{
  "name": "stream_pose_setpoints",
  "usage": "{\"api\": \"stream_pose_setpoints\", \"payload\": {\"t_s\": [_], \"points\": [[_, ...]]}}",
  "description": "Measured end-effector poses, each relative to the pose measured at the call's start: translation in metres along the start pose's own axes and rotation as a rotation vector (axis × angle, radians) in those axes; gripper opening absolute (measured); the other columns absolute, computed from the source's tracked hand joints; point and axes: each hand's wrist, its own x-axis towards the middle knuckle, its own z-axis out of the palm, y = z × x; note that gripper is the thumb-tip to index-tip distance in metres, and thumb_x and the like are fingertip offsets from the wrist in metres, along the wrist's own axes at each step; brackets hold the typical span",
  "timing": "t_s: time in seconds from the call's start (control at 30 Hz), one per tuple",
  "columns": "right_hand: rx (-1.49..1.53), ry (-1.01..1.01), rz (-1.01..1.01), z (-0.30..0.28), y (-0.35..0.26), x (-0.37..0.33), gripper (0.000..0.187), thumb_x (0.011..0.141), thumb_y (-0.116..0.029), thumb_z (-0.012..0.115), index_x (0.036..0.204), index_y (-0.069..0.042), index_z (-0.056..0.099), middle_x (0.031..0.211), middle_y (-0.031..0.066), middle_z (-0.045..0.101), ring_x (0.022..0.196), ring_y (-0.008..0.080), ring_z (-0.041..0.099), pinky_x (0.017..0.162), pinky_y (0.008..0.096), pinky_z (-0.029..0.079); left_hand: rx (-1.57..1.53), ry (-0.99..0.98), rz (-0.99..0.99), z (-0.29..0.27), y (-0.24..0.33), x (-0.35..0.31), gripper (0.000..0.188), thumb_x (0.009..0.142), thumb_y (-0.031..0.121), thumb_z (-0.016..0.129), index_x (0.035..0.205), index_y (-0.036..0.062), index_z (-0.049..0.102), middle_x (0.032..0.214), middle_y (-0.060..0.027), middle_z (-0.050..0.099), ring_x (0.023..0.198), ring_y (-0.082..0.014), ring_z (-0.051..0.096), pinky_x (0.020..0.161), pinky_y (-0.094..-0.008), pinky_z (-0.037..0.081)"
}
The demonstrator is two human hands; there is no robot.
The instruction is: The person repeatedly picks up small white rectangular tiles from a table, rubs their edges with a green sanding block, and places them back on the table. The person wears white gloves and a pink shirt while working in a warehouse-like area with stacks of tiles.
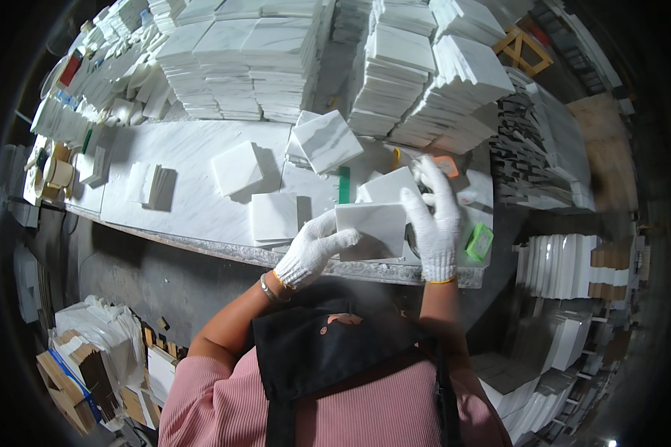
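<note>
My left hand [314, 247], in a white knit glove, grips a white marble tile [373, 229] by its left side, tilted up near the table's front edge. To the right of that tile is my right hand [435, 216], gloved the same way, with its fingers apart; the thumb side is close to the tile's upper right corner. Whether it touches the tile cannot be made out. Another tile [389, 186] lies just beyond, partly hidden. A green strip [344, 185] and an orange object [446, 166] are near the hands, and a bright green block [479, 242] sits to the right.
On the marble-topped table [194, 201] lie a single tile [238, 168], a square tile [273, 216], a grey-veined tile [328, 141] over others, and a small stack [145, 184]. Tall tile stacks [238, 67] line the back. Tape rolls [58, 173] stand far left.
</note>
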Motion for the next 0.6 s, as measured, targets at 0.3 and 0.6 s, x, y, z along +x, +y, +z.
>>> {"api": "stream_pose_setpoints", "payload": {"t_s": [0.3, 0.6], "points": [[0.295, 0.001, 0.194, -0.014, 0.009, -0.007, 0.047, 0.094, -0.002, 0.065, 0.14, 0.003, 0.055, 0.134, 0.0164, 0.062, 0.119, 0.0213, 0.062, 0.103, 0.0305, 0.05, -0.285, 0.042, -0.101, -0.012, -0.001, -0.004, 0.049, 0.094, 0.03, 0.072, 0.129, -0.0005, 0.058, 0.1, -0.0091, 0.07, 0.077, -0.0157, 0.066, 0.064, -0.0286, 0.053], [0.287, -0.025, 0.198, -0.014, 0.02, -0.007, 0.046, 0.095, -0.005, 0.062, 0.14, 0.004, 0.056, 0.13, 0.0204, 0.064, 0.12, 0.0234, 0.062, 0.105, 0.0326, 0.048, -0.305, 0.093, -0.118, -0.021, 0.0, -0.004, 0.04, 0.093, 0.033, 0.072, 0.115, 0.0004, 0.063, 0.095, -0.0068, 0.069, 0.074, -0.0133, 0.063, 0.063, -0.0276, 0.051]]}}
